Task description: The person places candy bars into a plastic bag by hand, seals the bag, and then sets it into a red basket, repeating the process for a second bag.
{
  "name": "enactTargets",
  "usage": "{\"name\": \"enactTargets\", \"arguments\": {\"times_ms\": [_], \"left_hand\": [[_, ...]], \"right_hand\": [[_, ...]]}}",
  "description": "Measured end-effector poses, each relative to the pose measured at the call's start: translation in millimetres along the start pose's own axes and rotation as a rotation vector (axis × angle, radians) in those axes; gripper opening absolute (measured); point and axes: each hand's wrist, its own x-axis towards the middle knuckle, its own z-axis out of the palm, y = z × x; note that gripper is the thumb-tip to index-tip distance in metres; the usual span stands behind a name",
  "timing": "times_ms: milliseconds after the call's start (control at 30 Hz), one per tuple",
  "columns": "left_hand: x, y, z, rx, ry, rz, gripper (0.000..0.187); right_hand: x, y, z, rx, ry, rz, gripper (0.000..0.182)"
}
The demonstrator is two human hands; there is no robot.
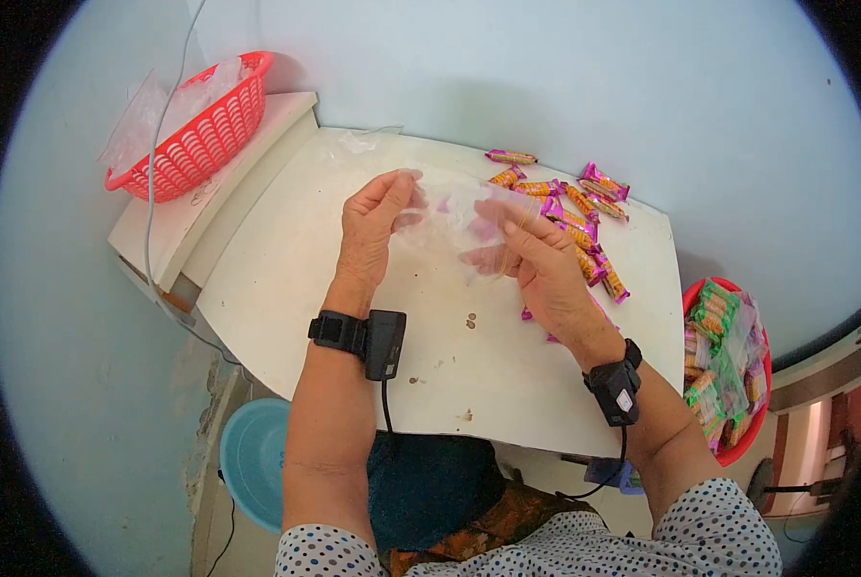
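Both hands pinch a clear plastic bag [455,216] above the middle of the white worktop [286,288]. The left hand [373,231] grips its edge at nine o'clock of the bag, the right hand [536,260] grips it at three o'clock. Wrapped snack bars [575,216] lie scattered on the worktop at two o'clock of the hands. A red basket [204,130] holding clear bags sits at ten o'clock; another red basket of packed snacks [729,370] stands at four o'clock.
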Motion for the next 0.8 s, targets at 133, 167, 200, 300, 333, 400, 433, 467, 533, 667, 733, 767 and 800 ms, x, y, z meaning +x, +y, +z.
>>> {"name": "enactTargets", "arguments": {"times_ms": [133,167,200,300,333,400,433,467,533,667,733,767,800], "left_hand": [[-2.5,7.3,6.0,-0.011,-0.017,-0.074,0.043],[-3.0,8.4,6.7,-0.009,-0.015,-0.111,0.047],[-3.6,8.8,6.5,-0.003,-0.033,-0.122,0.049],[-3.0,9.3,3.6,-0.001,-0.092,-0.15,0.051],[-1.2,6.4,0.2,-0.012,-0.114,-0.154,0.048],[0.3,2.0,-1.9,0.002,-0.123,-0.13,0.041],[-0.5,0.0,-1.6,0.027,-0.111,-0.103,0.037],[-1.3,-0.9,-0.9,0.051,-0.099,-0.077,0.033],[-2.3,3.1,2.5,0.03,-0.042,-0.1,0.028],[-3.3,9.6,5.3,0.077,0.08,-0.125,0.035],[-0.6,5.2,-2.7,0.047,0.043,-0.119,0.037],[0.6,4.1,-6.7,0.033,0.024,-0.117,0.038],[0.7,5.4,-8.4,0.034,0.039,-0.117,0.04]], "right_hand": [[-0.1,-5.8,9.3,0.014,0.033,-0.067,0.048],[0.8,-6.0,9.2,0.015,0.037,-0.08,0.05],[1.1,-7.0,8.9,0.019,0.033,-0.094,0.052],[0.8,-10.7,5.9,0.026,0.033,-0.123,0.058],[1.3,-10.5,4.5,0.022,0.038,-0.125,0.06],[2.2,-11.4,3.7,0.019,0.047,-0.124,0.065],[2.3,-11.7,3.6,0.021,0.053,-0.121,0.067],[2.5,-11.9,3.6,0.023,0.059,-0.118,0.069],[3.8,-10.0,2.8,0.017,0.092,-0.138,0.069],[5.5,-15.3,2.5,-0.013,0.139,-0.159,0.066],[5.9,-15.1,2.0,-0.004,0.145,-0.163,0.064],[6.0,-15.0,1.6,0.0,0.148,-0.164,0.063],[5.8,-15.5,1.2,-0.004,0.144,-0.155,0.065]]}}
